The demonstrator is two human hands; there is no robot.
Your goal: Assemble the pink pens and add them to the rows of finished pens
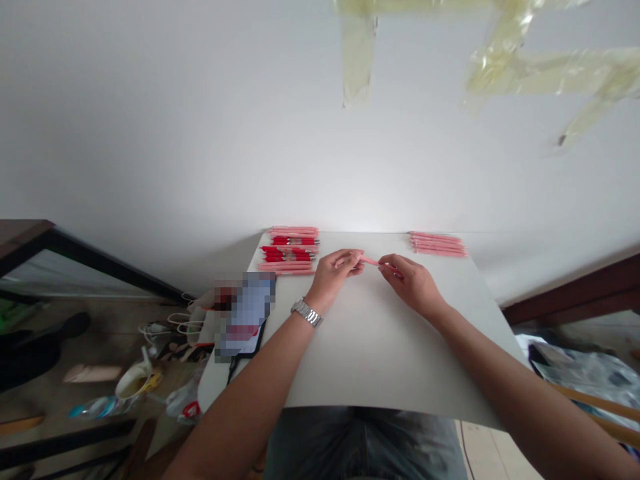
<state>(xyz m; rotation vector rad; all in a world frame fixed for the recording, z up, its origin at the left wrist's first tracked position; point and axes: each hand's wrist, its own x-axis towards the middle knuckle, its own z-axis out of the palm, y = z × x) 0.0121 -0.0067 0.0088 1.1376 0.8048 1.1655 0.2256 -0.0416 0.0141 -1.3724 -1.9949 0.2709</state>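
Note:
A slim pink pen [370, 261] is stretched between my two hands above the white table. My left hand [337, 268], with a metal watch on its wrist, pinches one end. The fingers of my right hand [407, 279] are closed round the other end. At the table's back left lie pink pens [287, 266] and red pens [287, 257] in a stacked row. A smaller group of pink pens [439, 244] lies side by side at the back right, beyond my right hand.
A phone with a blurred screen [247, 317] rests on the left table edge, a cable running from it. The white table [390, 360] meets the wall behind. On the floor at left are a cup [134, 381] and a bottle [97, 407]. Plastic bags [590, 367] lie at right.

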